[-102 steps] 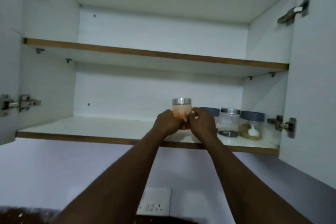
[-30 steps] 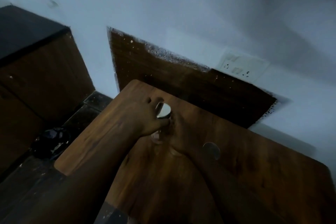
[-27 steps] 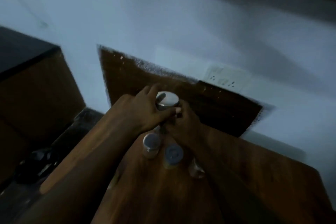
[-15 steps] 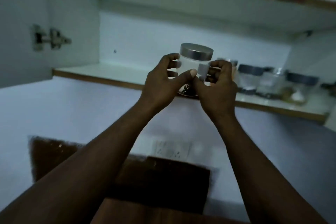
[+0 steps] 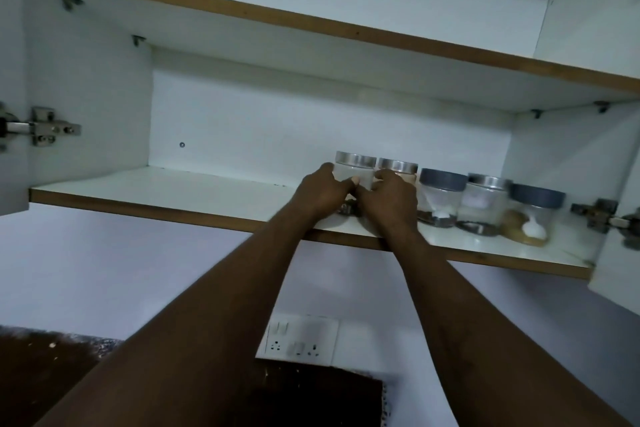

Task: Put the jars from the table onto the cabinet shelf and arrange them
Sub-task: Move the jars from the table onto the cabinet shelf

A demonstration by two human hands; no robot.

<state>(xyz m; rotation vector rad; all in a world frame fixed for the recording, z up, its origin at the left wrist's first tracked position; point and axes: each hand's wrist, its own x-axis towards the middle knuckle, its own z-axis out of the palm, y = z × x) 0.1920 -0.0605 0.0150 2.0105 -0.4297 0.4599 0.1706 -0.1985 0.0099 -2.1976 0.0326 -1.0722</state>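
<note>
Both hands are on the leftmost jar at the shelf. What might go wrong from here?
The clear jar stands close beside the orange jar; the right hand, between them, may knock that neighbour when pulling out. The left hand covers most of its base, so releasing before it sits flat on the lower shelf could tip it.

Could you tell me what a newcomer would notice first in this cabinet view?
Both arms reach up, the left hand and right hand gripping a clear silver-lidded jar on the lower shelf. Four other jars stand in a row to its right.
</note>
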